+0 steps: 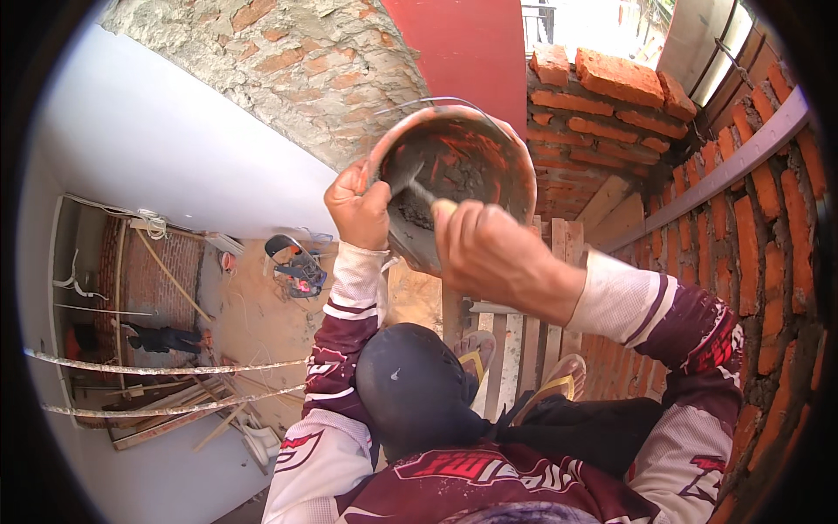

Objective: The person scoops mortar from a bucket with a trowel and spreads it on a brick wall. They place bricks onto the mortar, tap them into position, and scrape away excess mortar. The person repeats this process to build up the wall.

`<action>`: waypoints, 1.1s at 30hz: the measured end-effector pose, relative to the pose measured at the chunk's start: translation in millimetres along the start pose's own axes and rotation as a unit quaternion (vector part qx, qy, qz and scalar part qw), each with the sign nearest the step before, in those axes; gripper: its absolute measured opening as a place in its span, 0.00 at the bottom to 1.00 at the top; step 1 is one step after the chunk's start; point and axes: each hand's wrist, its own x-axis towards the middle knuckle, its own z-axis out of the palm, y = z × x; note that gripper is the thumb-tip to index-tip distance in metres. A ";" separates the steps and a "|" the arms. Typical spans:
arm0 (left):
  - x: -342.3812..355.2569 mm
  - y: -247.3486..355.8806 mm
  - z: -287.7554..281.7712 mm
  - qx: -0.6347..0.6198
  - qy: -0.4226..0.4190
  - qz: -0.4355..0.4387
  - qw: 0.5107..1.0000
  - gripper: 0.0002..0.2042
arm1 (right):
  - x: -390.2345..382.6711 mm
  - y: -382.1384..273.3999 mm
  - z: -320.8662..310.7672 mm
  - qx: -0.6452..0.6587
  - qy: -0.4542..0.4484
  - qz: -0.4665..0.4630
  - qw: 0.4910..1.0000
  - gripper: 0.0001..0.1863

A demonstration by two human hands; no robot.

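A bucket [526, 179] with an orange-red, mortar-smeared rim is tilted so that its mouth faces me. Wet grey mortar [454, 182] coats its inside and lies at the bottom. My left hand [360, 208] grips the rim on the left side. Inside the bucket is a trowel [419, 186] with a metal blade, touching the mortar. My right hand [489, 249] is closed round its handle, which my fingers mostly hide. The thin wire bail [458, 99] arches over the far rim.
A raw brick wall [751, 236] rises close on the right, with a low brick course [602, 113] ahead. Wooden planks [515, 358] lie under my sandalled feet. Far below left, a floor [236, 301] holds timber [175, 410] and a person [166, 339]. Two thin poles [175, 370] cross there.
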 end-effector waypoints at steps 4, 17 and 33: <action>7.4 6.1 -11.8 0.023 0.088 -0.034 0.995 0.18 | -34.1 0.0 12.3 0.103 -0.058 -0.063 0.991 0.10; -4.9 14.2 34.1 0.106 0.033 0.019 0.994 0.21 | -60.1 8.0 55.3 0.248 -0.020 0.257 0.934 0.30; -7.1 28.7 20.0 -0.057 -0.009 -0.069 0.996 0.22 | -96.9 -5.5 68.6 0.866 -0.126 0.259 0.409 0.23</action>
